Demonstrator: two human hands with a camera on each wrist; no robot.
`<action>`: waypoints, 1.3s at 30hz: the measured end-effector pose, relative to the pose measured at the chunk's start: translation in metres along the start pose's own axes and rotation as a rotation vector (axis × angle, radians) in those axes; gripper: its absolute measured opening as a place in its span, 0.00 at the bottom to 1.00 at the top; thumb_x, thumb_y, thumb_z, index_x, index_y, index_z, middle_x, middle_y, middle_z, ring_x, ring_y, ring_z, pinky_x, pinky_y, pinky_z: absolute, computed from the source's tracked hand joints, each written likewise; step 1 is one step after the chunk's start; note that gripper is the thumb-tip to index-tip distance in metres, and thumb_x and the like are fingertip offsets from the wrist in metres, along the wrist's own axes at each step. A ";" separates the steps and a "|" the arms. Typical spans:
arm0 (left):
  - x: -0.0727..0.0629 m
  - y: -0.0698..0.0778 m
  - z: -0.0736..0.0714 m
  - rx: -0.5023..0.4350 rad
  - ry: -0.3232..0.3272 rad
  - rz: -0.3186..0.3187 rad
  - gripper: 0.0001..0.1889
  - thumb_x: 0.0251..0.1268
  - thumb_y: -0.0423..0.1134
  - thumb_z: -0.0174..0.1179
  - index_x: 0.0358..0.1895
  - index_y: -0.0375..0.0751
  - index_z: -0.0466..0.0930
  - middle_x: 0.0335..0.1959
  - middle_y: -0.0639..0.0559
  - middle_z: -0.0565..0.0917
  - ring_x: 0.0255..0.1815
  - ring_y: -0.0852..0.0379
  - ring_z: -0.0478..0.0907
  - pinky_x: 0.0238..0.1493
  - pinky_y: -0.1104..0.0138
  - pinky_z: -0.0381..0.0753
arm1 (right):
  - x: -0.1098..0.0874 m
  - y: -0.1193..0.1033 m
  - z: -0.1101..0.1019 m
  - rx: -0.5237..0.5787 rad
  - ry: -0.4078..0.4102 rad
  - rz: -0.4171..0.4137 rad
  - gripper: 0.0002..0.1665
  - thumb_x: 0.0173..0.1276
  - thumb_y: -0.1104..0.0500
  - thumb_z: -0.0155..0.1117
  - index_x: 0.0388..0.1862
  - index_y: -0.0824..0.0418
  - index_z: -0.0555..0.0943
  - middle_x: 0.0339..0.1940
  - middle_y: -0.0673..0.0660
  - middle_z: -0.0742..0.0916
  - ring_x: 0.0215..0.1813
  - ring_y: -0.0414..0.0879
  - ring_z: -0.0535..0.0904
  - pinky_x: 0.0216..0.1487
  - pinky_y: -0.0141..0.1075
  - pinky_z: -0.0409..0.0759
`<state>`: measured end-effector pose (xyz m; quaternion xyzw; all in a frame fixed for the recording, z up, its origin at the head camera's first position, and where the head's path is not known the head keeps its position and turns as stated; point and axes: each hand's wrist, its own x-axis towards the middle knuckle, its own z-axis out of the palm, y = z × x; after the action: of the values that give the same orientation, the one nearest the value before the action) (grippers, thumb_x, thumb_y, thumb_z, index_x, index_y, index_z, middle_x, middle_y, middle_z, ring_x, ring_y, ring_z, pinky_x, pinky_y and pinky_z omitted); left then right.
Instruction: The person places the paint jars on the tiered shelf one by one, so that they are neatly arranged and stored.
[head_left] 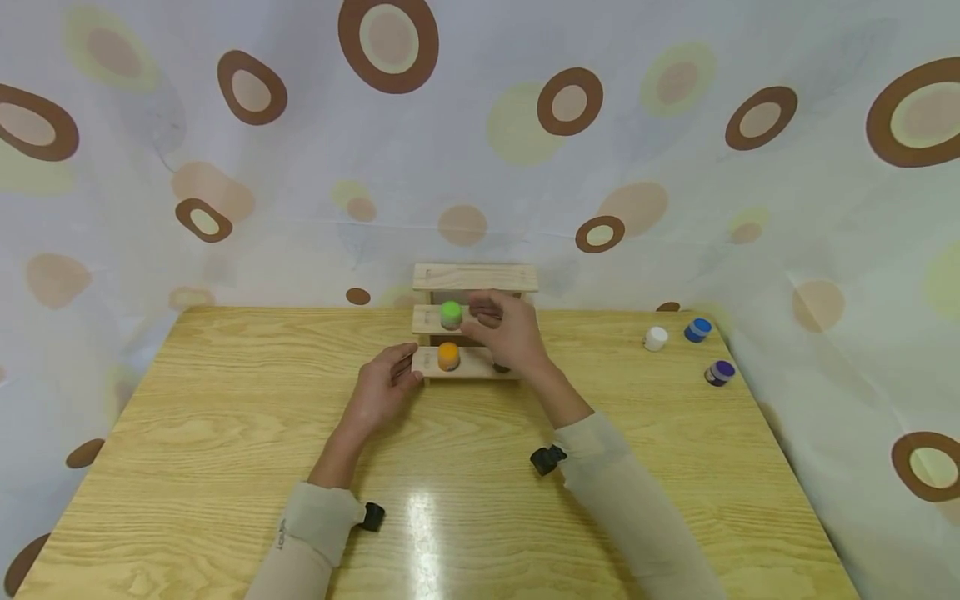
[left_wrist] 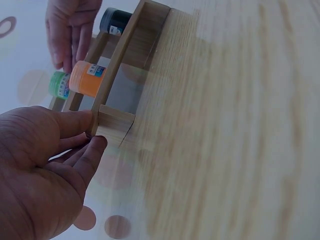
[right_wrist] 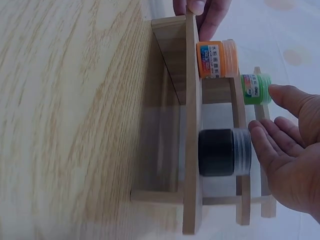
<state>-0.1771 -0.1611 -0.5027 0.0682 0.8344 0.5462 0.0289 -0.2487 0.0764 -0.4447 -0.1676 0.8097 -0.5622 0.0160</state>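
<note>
A small three-step wooden rack (head_left: 476, 277) stands at the table's far edge. My left hand (head_left: 382, 387) grips the left end of its lowest step, the thumb and fingers around that end in the left wrist view. An orange paint jar (head_left: 448, 357) is on the lowest step, and a green paint jar (head_left: 451, 314) is on the middle one. My right hand (head_left: 512, 332) is beside the green jar, its thumb close to the lid and its fingers loosely bent around nothing. Below it, a black paint jar (right_wrist: 217, 152) rests on the lowest step, mostly hidden in the head view.
On the right of the wooden table (head_left: 225, 433) are a white jar (head_left: 656, 338), a blue jar (head_left: 697, 330) and a purple jar (head_left: 720, 372). A patterned cloth (head_left: 465, 150) hangs right behind the rack.
</note>
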 end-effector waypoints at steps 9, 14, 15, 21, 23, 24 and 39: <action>0.000 0.001 -0.002 0.017 0.010 0.016 0.28 0.78 0.29 0.61 0.76 0.25 0.67 0.74 0.30 0.72 0.74 0.37 0.73 0.70 0.61 0.80 | -0.010 0.004 -0.023 0.028 0.044 -0.016 0.26 0.71 0.63 0.75 0.67 0.66 0.81 0.62 0.67 0.86 0.66 0.57 0.83 0.66 0.39 0.86; 0.002 0.001 -0.004 0.020 0.009 0.023 0.28 0.78 0.29 0.61 0.76 0.25 0.66 0.74 0.30 0.72 0.74 0.36 0.73 0.70 0.60 0.80 | -0.012 0.008 -0.037 0.029 0.083 -0.051 0.25 0.71 0.64 0.75 0.64 0.68 0.82 0.61 0.69 0.86 0.65 0.59 0.84 0.65 0.37 0.86; 0.002 0.001 -0.004 0.019 0.011 0.019 0.28 0.78 0.29 0.61 0.76 0.25 0.67 0.74 0.31 0.72 0.74 0.37 0.73 0.70 0.60 0.80 | -0.012 0.009 -0.040 0.028 0.088 -0.056 0.25 0.71 0.64 0.75 0.64 0.68 0.82 0.61 0.69 0.86 0.65 0.59 0.84 0.65 0.37 0.86; 0.002 0.001 -0.005 0.023 0.014 0.028 0.29 0.78 0.28 0.61 0.76 0.24 0.66 0.74 0.29 0.71 0.75 0.35 0.72 0.71 0.57 0.80 | -0.015 0.013 -0.056 0.029 0.130 -0.074 0.25 0.71 0.63 0.75 0.63 0.71 0.82 0.61 0.70 0.86 0.64 0.60 0.84 0.66 0.37 0.86; 0.002 0.001 -0.005 0.019 0.018 0.029 0.28 0.78 0.28 0.61 0.76 0.24 0.66 0.74 0.29 0.72 0.74 0.35 0.73 0.71 0.58 0.80 | -0.017 0.015 -0.061 0.028 0.146 -0.070 0.25 0.71 0.63 0.76 0.63 0.71 0.82 0.60 0.70 0.86 0.64 0.60 0.84 0.67 0.39 0.85; 0.001 0.001 -0.004 0.016 0.020 0.026 0.28 0.78 0.28 0.61 0.76 0.24 0.66 0.74 0.29 0.72 0.74 0.35 0.73 0.71 0.58 0.80 | -0.018 0.017 -0.063 0.027 0.153 -0.066 0.25 0.71 0.63 0.76 0.63 0.72 0.82 0.60 0.70 0.86 0.64 0.61 0.84 0.67 0.40 0.85; -0.004 0.002 0.000 0.028 -0.004 0.034 0.29 0.79 0.29 0.61 0.77 0.26 0.66 0.75 0.31 0.71 0.75 0.37 0.72 0.72 0.58 0.79 | -0.037 0.042 -0.091 -0.058 0.252 -0.023 0.26 0.70 0.63 0.77 0.63 0.70 0.82 0.59 0.66 0.87 0.64 0.59 0.83 0.67 0.41 0.85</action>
<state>-0.1733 -0.1609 -0.5008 0.0837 0.8407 0.5346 0.0204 -0.2439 0.1819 -0.4555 -0.1054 0.8193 -0.5552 -0.0973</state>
